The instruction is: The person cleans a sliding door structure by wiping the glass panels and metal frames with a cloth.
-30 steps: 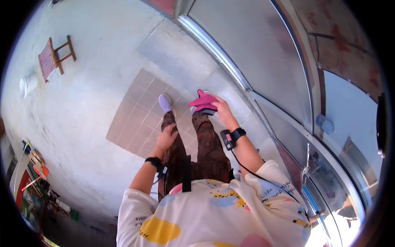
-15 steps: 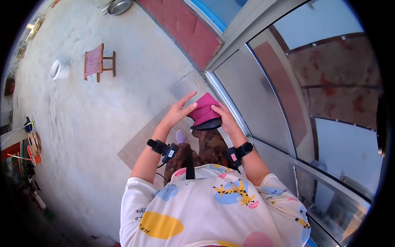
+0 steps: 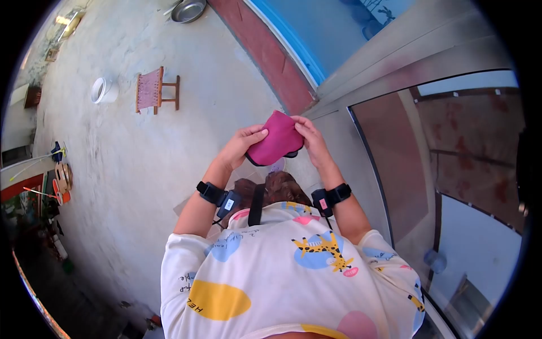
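Observation:
A magenta cloth piece with a dark edge and underside [image 3: 275, 140] is held out in front of my body, over my legs. Its exact kind I cannot tell. On its left side, my left hand [image 3: 243, 145] pinches it with the thumb lying on top. My right hand [image 3: 311, 140] grips the upper right edge between thumb and fingers. The cloth hides some fingertips of both hands.
A sliding glass door [image 3: 395, 164] stands close on my right, beside a red wall base [image 3: 276, 62]. Farther off on the concrete floor are a folding stool [image 3: 149, 90], a white bucket [image 3: 105, 90] and a metal basin [image 3: 188, 9]. Assorted items lie at far left.
My left hand, open beside the cloth before, has closed on its left side. The cloth has turned and is slightly higher. The view has shifted, with stool and bucket farther right.

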Demonstrator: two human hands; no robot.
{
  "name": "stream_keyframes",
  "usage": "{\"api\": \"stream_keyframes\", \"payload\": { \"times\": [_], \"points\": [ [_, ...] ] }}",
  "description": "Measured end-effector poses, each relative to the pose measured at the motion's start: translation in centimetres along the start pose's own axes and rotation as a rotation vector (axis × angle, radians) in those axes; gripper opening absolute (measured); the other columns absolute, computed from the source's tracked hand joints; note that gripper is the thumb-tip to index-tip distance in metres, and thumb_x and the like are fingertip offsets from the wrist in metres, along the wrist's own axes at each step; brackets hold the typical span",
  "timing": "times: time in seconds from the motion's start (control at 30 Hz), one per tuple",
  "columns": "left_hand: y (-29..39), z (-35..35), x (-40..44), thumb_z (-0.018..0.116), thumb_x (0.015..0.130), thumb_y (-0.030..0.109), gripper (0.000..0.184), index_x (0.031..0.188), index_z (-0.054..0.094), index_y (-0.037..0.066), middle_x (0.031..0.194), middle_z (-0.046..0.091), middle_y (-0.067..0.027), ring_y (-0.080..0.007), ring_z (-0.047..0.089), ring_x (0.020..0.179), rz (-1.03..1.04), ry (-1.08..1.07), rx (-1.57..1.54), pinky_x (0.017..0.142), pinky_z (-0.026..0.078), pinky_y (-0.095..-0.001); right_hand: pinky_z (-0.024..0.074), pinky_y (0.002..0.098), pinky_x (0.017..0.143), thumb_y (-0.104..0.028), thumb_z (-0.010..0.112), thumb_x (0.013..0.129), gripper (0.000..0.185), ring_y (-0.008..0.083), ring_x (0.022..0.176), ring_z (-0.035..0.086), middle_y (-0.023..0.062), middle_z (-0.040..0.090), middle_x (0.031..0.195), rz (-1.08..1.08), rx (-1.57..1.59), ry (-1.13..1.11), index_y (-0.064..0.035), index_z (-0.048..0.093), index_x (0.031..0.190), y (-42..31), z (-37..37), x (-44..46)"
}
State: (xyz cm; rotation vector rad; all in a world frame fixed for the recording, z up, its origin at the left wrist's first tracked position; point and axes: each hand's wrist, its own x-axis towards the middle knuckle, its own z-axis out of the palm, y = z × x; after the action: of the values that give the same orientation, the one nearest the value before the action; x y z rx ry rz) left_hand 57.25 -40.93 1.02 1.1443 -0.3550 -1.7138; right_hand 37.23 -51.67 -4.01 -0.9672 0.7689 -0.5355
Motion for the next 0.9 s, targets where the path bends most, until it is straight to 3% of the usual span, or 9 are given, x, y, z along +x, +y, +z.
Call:
{"api": "stream_keyframes", "payload": {
  "times": [0.1,0.23,0.27,0.4,0.6,0.67,0.77,0.8,0.9],
  "points": [
    [2.5,2.3,0.9,0.058,0.095,0.016,0.029,0.118,0.062,0.000,0.104,0.065,-0.0044,-0.0120,0.062,0.091,0.209,0.170,0.257,0.080,0.049,-0.0245,0.0387,0.0364,0.099,-0.038,0.050,0.097,0.045,0.0152,0.123,0.047,0.0022,0.054,0.129,0.128,0.166,0.086,-0.0146,0.045,0.136,-1.0,-0.3,1.2],
    [2.0,3.7,3.5,0.062,0.090,0.014,0.032,0.120,0.060,0.003,0.090,0.062,-0.0100,-0.0195,0.061,0.076,0.609,0.137,0.883,0.070,0.049,-0.0283,0.0417,0.0411,0.100,-0.044,0.039,0.100,0.050,0.0192,0.122,0.050,0.0057,0.053,0.133,0.159,0.548,-0.197,-0.0139,0.042,0.140,-2.2,1.1,1.7],
    [2.8,4.7,3.4,0.063,0.089,0.015,0.032,0.120,0.061,0.006,0.093,0.062,-0.0119,-0.0238,0.062,0.076,0.467,0.062,0.964,0.070,0.050,-0.0301,0.0417,0.0411,0.100,-0.044,0.039,0.100,0.050,0.0192,0.122,0.050,0.0057,0.053,0.133,0.140,0.537,-0.190,-0.0139,0.042,0.140,-2.0,1.3,2.1],
    [6.0,4.6,3.9,0.061,0.091,0.019,0.030,0.118,0.061,0.006,0.096,0.064,-0.0108,-0.0229,0.066,0.079,0.575,-0.161,1.033,0.069,0.051,-0.0307,0.0443,0.0400,0.100,-0.041,0.037,0.101,0.048,0.0229,0.116,0.055,0.0095,0.055,0.131,0.089,0.804,-0.101,-0.0083,0.046,0.135,-2.6,2.0,3.3],
    [14.5,-3.8,5.5,0.048,0.100,0.025,0.033,0.123,0.058,0.004,0.092,0.066,-0.0048,-0.0116,0.064,0.080,0.429,-0.156,0.722,0.064,0.048,-0.0235,0.0395,0.0379,0.103,-0.035,0.039,0.101,0.046,0.0205,0.120,0.051,0.0080,0.052,0.133,-0.320,0.746,0.046,-0.0071,0.044,0.137,-7.9,3.6,4.2],
    [16.5,-8.2,6.1,0.047,0.100,0.026,0.034,0.125,0.057,0.005,0.092,0.066,-0.0041,-0.0113,0.064,0.080,0.422,-0.117,0.748,0.063,0.047,-0.0227,0.0323,0.0340,0.107,-0.025,0.041,0.102,0.045,0.0167,0.122,0.046,0.0061,0.049,0.134,-0.642,0.414,0.556,-0.0041,0.036,0.142,-14.2,8.0,2.7],
    [18.7,-15.0,6.0,0.050,0.099,0.026,0.034,0.124,0.057,0.004,0.087,0.067,-0.0038,-0.0114,0.064,0.076,0.343,-0.090,0.786,0.062,0.047,-0.0232,0.0486,0.0428,0.090,-0.018,0.041,0.102,0.041,0.0262,0.118,0.050,0.0156,0.049,0.127,-1.613,-0.219,0.860,-0.0010,0.033,0.138,-22.2,10.8,0.6],
    [19.3,-16.9,6.2,0.050,0.099,0.026,0.034,0.124,0.057,0.004,0.087,0.067,-0.0038,-0.0114,0.064,0.076,0.338,-0.146,0.797,0.062,0.047,-0.0232,0.0466,0.0497,0.092,-0.020,0.041,0.102,0.039,0.0294,0.117,0.050,0.0173,0.047,0.130,-1.813,-0.391,0.981,-0.0024,0.035,0.137,-25.2,11.4,0.4],
    [21.1,-21.6,7.5,0.050,0.099,0.027,0.034,0.124,0.057,0.004,0.087,0.067,-0.0046,-0.0118,0.065,0.075,0.261,-0.154,0.863,0.060,0.047,-0.0231,0.0320,0.0459,0.107,-0.015,0.055,0.095,0.046,0.0347,0.130,0.040,0.0228,0.032,0.147,-1.578,-1.088,1.689,-0.0029,0.042,0.137,-29.2,11.2,1.3]
  ]
}}
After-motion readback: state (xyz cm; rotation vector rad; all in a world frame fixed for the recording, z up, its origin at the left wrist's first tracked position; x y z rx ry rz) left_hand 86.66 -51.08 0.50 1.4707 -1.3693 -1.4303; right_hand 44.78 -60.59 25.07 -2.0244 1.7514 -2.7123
